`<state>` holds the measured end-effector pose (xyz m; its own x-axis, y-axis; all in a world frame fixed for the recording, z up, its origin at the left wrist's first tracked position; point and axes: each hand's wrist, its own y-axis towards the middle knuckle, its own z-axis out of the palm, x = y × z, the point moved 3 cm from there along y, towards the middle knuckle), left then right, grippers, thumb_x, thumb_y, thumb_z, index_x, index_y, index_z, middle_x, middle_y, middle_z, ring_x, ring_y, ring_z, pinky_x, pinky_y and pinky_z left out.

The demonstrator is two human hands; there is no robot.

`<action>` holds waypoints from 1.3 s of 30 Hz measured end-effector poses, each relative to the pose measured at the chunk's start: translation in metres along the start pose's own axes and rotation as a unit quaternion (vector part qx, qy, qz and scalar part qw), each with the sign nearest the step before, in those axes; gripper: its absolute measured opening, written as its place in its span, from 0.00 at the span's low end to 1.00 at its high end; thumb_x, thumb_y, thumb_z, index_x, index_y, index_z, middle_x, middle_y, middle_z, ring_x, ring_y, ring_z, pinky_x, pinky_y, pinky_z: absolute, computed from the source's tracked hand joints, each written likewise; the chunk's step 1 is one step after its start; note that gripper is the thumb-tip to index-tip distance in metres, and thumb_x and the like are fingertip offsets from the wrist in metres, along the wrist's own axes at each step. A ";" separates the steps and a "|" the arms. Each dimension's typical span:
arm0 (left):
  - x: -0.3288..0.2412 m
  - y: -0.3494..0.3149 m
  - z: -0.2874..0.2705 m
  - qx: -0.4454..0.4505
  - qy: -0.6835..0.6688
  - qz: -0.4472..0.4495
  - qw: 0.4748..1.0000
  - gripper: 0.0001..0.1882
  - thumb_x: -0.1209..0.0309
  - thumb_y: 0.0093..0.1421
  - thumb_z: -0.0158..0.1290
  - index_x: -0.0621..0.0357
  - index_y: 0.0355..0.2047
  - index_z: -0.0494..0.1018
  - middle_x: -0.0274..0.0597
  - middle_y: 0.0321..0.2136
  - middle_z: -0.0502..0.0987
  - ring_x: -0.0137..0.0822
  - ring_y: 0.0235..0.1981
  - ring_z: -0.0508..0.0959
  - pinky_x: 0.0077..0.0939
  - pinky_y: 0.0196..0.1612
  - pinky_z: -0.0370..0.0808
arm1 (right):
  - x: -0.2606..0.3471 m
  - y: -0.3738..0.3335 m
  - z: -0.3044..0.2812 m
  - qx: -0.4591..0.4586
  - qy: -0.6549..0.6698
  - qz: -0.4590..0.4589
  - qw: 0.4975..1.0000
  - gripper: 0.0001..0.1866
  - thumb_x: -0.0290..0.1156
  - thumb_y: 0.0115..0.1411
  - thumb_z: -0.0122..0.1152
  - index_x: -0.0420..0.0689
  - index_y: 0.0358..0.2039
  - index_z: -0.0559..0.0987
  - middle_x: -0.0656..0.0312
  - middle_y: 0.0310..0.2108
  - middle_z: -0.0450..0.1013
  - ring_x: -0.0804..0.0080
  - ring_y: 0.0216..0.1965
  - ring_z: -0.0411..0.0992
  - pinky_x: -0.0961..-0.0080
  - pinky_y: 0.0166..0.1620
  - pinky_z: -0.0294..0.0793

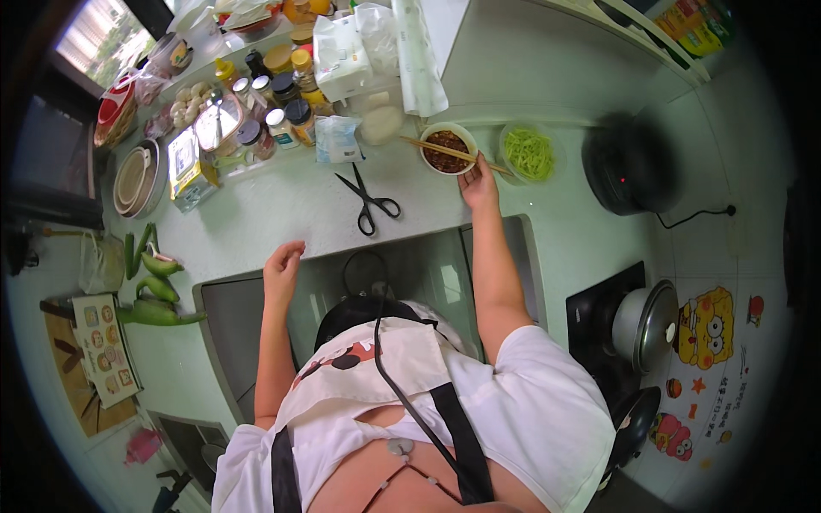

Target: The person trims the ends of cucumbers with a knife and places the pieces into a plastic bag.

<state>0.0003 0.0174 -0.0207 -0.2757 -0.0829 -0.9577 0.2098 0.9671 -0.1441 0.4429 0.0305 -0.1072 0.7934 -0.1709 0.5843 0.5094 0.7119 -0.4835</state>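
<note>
My right hand [477, 184] reaches forward and grips the near right side of a white bowl [467, 137] on the counter. Dark reddish-brown chunky sauce [444, 152] fills the bowl. A pair of wooden chopsticks [432, 147] lies across it, their right ends close to my fingers. Just right of the bowl is a clear container of shredded green vegetable [528, 154]. My left hand [284, 262] hovers by the counter's front edge, fingers loosely curled with nothing visible in them. Black-handled scissors [368, 203] lie partly spread on the counter between my hands.
Jars and bottles [282, 107] crowd the back left, beside a white tissue pack [340, 60]. Green peppers [156, 295] lie at left. A black rounded appliance [629, 162] stands at right, its cord plugged into the wall. A lidded pot [643, 325] sits on the black stove [590, 312].
</note>
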 end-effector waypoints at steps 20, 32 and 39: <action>0.027 -0.044 -0.007 -0.020 -0.055 -0.051 0.997 0.10 0.77 0.58 0.45 0.65 0.39 0.73 0.36 0.34 0.75 0.26 0.38 0.72 0.18 0.43 0.67 | 0.014 -0.087 -0.060 -0.152 0.038 -0.109 0.982 0.09 0.38 0.57 0.57 0.50 0.36 0.71 0.69 0.31 0.71 0.79 0.34 0.70 0.77 0.39 0.68; -0.115 0.029 0.173 0.146 0.000 0.112 0.983 0.09 0.76 0.59 0.46 0.63 0.38 0.73 0.39 0.32 0.77 0.24 0.34 0.74 0.17 0.39 0.69 | 0.176 -0.035 -0.075 -0.304 -0.503 -0.202 0.784 0.26 0.43 0.58 0.51 0.46 0.54 0.64 0.53 0.39 0.72 0.57 0.41 0.71 0.67 0.43 0.69; -0.142 0.034 0.284 0.153 -0.022 0.147 0.977 0.09 0.77 0.57 0.47 0.62 0.38 0.73 0.40 0.31 0.77 0.27 0.33 0.75 0.20 0.37 0.71 | 0.188 0.018 -0.091 -0.131 -0.568 -0.188 0.791 0.26 0.38 0.57 0.54 0.44 0.55 0.64 0.55 0.28 0.73 0.66 0.28 0.71 0.69 0.34 0.70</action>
<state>0.3135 -0.0059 0.0399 -0.1223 0.1715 -0.9776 0.5468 0.8336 0.0778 0.6315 -0.0507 -0.0656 -0.1655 0.4908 0.8554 0.8082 0.5645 -0.1675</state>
